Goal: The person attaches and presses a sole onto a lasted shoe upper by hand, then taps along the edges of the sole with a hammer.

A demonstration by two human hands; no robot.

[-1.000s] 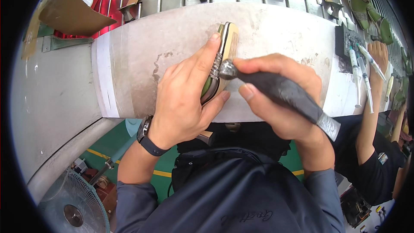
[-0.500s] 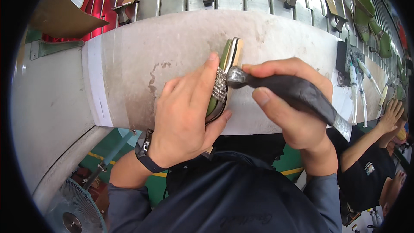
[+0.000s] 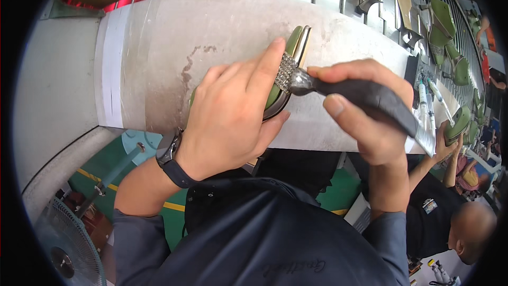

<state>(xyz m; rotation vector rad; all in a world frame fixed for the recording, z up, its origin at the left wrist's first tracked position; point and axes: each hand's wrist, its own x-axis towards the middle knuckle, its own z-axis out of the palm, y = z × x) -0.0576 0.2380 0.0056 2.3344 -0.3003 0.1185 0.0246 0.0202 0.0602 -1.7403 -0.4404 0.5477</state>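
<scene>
- Left hand (image 3: 233, 116), centre of the frame, clamps a green sandal (image 3: 288, 66) flat against the grey worktop (image 3: 159, 58), forefinger pressed on its jewelled strap (image 3: 286, 71).
- Right hand (image 3: 365, 111), centre right, is wrapped around a dark-handled tool (image 3: 365, 98) whose metal tip touches that strap.
- The sandal looks light and stiff-soled, its strap delicate; holding it by the sole edges seems safest.
- More green sandals (image 3: 444, 32) sit on racks at upper right.
- Compared with half a second earlier, the grip and tool contact are unchanged; the view has shifted slightly.
</scene>
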